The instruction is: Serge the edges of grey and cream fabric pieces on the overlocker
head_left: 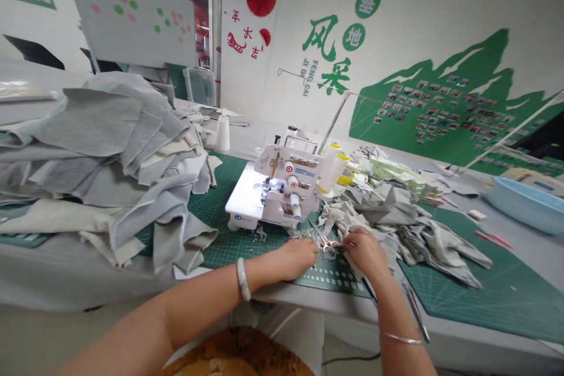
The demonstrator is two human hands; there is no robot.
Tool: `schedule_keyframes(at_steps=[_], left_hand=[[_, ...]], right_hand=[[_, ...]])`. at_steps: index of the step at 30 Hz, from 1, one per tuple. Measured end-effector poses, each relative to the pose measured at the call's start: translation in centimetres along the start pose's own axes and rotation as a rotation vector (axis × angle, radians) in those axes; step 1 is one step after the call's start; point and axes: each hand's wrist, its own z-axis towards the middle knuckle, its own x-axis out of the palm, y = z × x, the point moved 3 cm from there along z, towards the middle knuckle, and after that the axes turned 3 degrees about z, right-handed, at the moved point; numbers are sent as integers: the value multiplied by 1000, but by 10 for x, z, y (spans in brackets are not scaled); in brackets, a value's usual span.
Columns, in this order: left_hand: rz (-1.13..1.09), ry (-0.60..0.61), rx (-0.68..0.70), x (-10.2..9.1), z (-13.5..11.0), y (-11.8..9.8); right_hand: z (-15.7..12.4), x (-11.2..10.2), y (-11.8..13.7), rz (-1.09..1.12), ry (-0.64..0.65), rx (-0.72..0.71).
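Note:
My left hand rests low over the cutting mat in front of the serger. Its fingers are curled together at a small heap of thread and fabric trimmings; what they grip, if anything, is hidden. Small scissors lie between my two hands, on the trimmings. My right hand is closed beside the scissors, against pale fabric scraps; its fingertips are too small and covered to show what is in them. The serger stands upright with its lamp lit.
A tall pile of grey fabric pieces covers the left. Thread cones stand behind the serger. Grey scraps spread at right, near a blue basin, a pink pen-like tool and long metal tweezers at the table edge.

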Motion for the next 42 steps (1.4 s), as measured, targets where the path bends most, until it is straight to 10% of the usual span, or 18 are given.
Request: schedule_keyframes(at_steps=[8,15,20,27,36,42], left_hand=[[-98,-4,-171,-16,-30,21],[-188,-264,-196,-45,-87,4],[120,-539,-647,-79,-182,24],[337,-372,-1282,-77,-298,78],[171,-150,-1196,-79,-289,129],[730,-170,-1203,-140,-301,185]], right_hand=[[5,-15,36,407,-170,-120],[-14,46,79,567,-25,-213],[-15,73,50,395,-193,-193],[-28,57,47,448,-432,-209],[-41,37,51,545,-658,105],[-45,39,46,604,-643,71]])
